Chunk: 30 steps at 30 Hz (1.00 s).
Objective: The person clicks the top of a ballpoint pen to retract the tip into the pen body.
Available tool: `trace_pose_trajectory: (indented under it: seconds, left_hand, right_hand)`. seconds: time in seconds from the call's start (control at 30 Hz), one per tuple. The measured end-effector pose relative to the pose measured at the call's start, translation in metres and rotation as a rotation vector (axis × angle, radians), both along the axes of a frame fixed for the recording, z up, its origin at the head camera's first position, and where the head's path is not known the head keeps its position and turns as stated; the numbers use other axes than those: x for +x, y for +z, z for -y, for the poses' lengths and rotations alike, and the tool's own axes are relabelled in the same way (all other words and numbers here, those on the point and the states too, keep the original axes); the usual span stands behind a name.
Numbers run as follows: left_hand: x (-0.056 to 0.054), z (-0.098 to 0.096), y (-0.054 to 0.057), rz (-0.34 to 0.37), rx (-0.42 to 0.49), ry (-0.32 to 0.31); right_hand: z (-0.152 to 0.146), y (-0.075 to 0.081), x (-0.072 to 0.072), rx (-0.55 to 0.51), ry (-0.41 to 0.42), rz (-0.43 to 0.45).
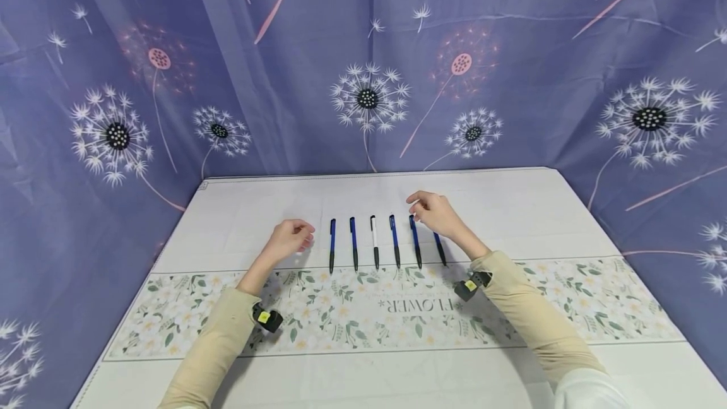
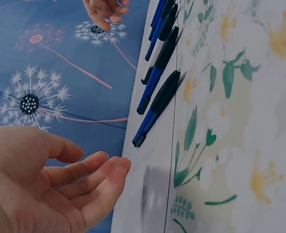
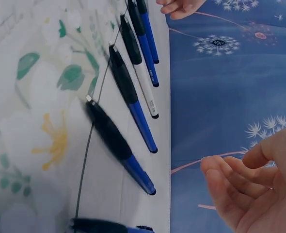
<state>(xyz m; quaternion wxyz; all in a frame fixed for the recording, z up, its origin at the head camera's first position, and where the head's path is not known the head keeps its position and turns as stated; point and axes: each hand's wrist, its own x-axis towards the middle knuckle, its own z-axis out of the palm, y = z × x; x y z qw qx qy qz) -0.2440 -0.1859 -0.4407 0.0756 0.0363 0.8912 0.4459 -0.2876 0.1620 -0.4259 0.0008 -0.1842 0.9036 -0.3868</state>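
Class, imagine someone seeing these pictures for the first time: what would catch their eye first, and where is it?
Probably the lone white pen, third from the left in the head view, in a row with five blue pens on the table. Beyond it rises a purple-blue dandelion-print cloth. The left hand is beside the row's left end; the right hand partly hides the rightmost pen.

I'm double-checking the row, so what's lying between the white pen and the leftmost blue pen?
In the head view, a single blue pen lies between the white pen and the leftmost blue pen, with bare white tabletop on either side.
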Motion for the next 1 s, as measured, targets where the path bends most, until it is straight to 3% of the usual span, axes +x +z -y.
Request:
trace_pose_trajectory:
  seconds: [0.2,0.43,1.0]
  left_hand:
    - [0.003,-0.003,0.001,0.016,0.018,0.002]
    - [0.003,-0.005,0.001,0.013,0.012,0.01]
    - [0.002,-0.013,-0.003,0.057,0.035,0.074]
  right_hand:
    - [0.005,0.004,0.004,-0.044,0.013,0.006]
    - [0.011,0.005,0.003,-0.041,-0.033,0.097]
    - [0.021,0.002,0.004,-0.143,-0.014,0.241]
